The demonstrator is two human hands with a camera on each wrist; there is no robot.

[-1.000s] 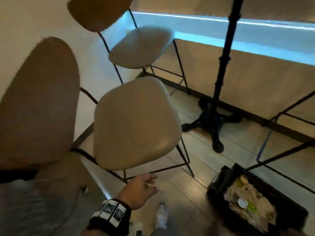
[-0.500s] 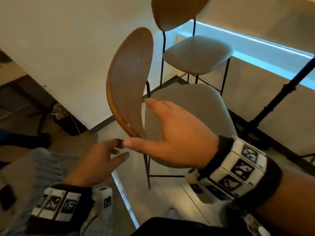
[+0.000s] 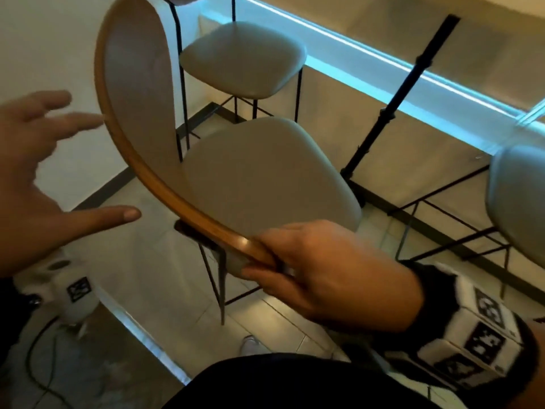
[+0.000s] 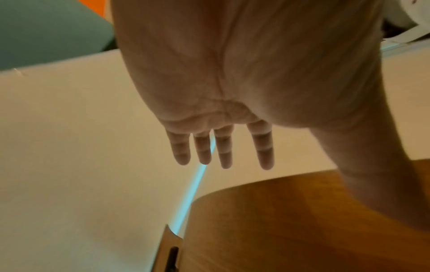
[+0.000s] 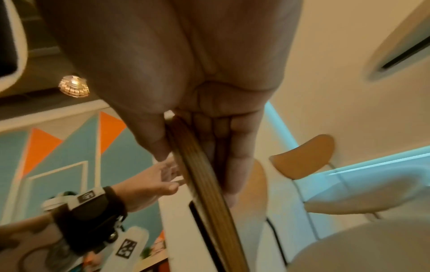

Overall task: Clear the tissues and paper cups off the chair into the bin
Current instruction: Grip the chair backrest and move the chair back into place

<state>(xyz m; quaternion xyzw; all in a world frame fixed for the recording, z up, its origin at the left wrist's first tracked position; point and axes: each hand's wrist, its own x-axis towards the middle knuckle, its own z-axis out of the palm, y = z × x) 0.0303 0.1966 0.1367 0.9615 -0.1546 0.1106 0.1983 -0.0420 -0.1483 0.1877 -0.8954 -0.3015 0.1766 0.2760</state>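
Observation:
A chair with a curved wooden backrest (image 3: 129,93) and a bare grey padded seat (image 3: 265,175) fills the middle of the head view. My right hand (image 3: 318,270) grips the lower end of the backrest's rim, thumb on the outer side and fingers on the inner side; the right wrist view shows the rim (image 5: 204,184) pinched between thumb and fingers. My left hand (image 3: 38,178) hovers open to the left of the backrest, fingers spread, holding nothing; its fingers (image 4: 223,147) are straight above the wooden back (image 4: 302,220). No tissues, cups or bin are in view.
A second chair (image 3: 244,57) of the same kind stands behind, and a third seat (image 3: 516,202) is at the right edge. A black table post (image 3: 395,95) rises beyond the seat. A lit counter edge (image 3: 383,63) runs along the back. My shoe (image 3: 250,345) is on the tiled floor.
My right hand has come down onto the backrest rim and closed on it. My left hand has risen and spread open left of the backrest. The bin has left the view.

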